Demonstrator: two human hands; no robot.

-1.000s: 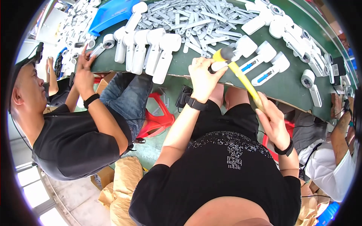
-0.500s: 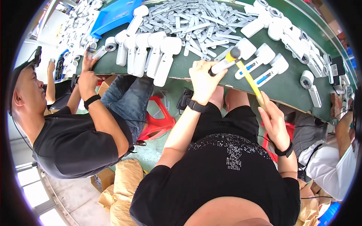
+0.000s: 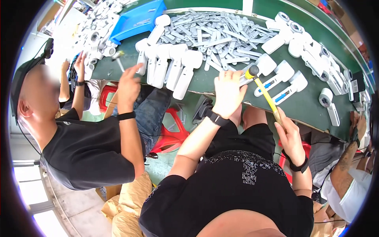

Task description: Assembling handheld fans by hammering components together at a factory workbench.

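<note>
My right hand (image 3: 290, 136) grips a small mallet (image 3: 269, 96) by its yellow handle. The mallet's black-and-yellow head lies over a white handle piece (image 3: 244, 80) near the table's front edge, hiding part of it. Closed around that piece is my left hand (image 3: 230, 93), back of the hand upward, with its thumb beside the mallet head. Just right of the mallet lie two white round-headed devices, one (image 3: 285, 70) and another (image 3: 299, 81), each with a handle opened to show blue parts. Another white round-headed device (image 3: 266, 64) sits behind the mallet head.
A heap of grey strips (image 3: 221, 35) covers the back of the green table (image 3: 203, 81). White devices (image 3: 192, 59) stand in a row to the left, with more piled (image 3: 312, 51) at right. A blue tray (image 3: 138, 19) is behind. A co-worker's hand (image 3: 128, 87) reaches in from the left.
The whole view has shifted, with the table lower and further right. My left hand has turned more back-up over the white piece. The co-worker's hand has moved right, toward the row of devices.
</note>
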